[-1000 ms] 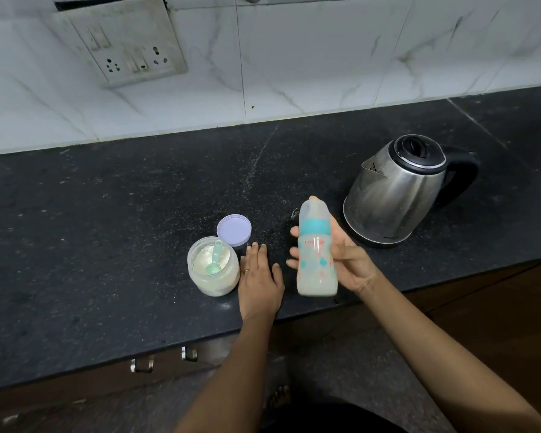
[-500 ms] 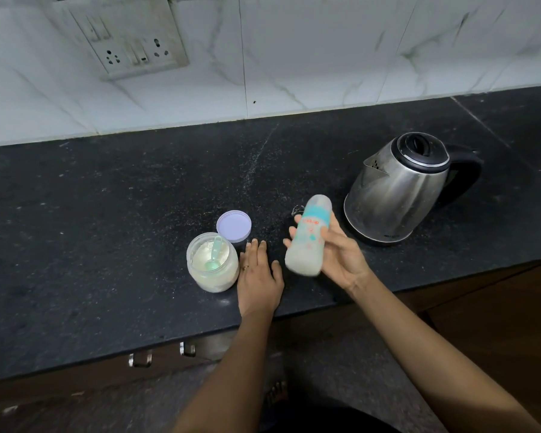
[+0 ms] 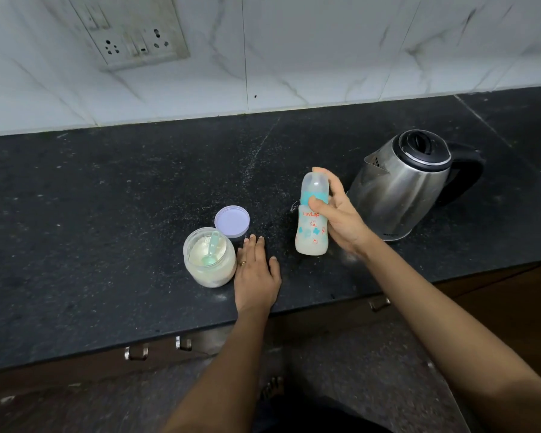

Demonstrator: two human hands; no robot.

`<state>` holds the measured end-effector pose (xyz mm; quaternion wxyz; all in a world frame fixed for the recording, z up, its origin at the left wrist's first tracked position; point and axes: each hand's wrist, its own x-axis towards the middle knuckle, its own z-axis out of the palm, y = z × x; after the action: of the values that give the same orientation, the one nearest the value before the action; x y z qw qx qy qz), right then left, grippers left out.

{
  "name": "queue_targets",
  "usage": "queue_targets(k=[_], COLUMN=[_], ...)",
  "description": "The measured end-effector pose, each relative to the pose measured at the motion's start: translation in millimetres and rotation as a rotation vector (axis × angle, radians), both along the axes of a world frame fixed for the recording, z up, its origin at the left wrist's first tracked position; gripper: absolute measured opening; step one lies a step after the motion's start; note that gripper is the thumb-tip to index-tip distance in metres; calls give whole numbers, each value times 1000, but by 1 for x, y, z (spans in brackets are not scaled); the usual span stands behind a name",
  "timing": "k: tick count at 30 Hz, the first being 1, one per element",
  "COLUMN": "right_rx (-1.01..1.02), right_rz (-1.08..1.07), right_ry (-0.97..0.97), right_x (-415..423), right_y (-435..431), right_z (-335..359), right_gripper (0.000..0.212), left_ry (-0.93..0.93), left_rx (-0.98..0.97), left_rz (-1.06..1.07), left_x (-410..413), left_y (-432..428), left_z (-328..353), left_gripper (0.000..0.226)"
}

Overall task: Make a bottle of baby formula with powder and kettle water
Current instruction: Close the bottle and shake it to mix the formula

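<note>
My right hand (image 3: 341, 218) grips a baby bottle (image 3: 312, 228) with a teal collar and clear cap, upright and filled with milky liquid, just left of the steel kettle (image 3: 400, 189). My left hand (image 3: 256, 273) rests flat on the black counter (image 3: 107, 214), fingers straight, beside an open jar of formula powder (image 3: 209, 259) with a teal scoop (image 3: 212, 250) lying inside. The jar's lilac lid (image 3: 231, 220) lies on the counter behind the jar.
A marble-tiled wall with a socket panel (image 3: 132, 32) stands behind the counter. The kettle's black handle (image 3: 469, 176) points right. Drawer handles (image 3: 156, 348) show under the counter's front edge.
The bottle went from upright to tilted left half a second ago and now stands upright again in my right hand. My left hand has stayed flat on the counter.
</note>
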<state>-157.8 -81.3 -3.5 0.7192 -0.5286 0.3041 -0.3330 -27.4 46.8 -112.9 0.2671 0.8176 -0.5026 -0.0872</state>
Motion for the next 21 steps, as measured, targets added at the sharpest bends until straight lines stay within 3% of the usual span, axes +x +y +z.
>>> queue_targets(k=[7, 16, 21], right_rx=[-352, -372, -404], right_rz=[208, 295, 256], right_ry=[295, 365, 457], right_x=[-12, -25, -25], right_y=[-21, -20, -12], right_z=[1, -22, -23], right_gripper=[73, 65, 81], left_ry=[-6, -11, -25], left_rx=[-3, -34, -44], left_rz=[-5, -13, -31], left_x=[0, -1, -1], left_y=[0, 0, 1], left_z=[1, -1, 1], left_gripper=[49, 49, 47])
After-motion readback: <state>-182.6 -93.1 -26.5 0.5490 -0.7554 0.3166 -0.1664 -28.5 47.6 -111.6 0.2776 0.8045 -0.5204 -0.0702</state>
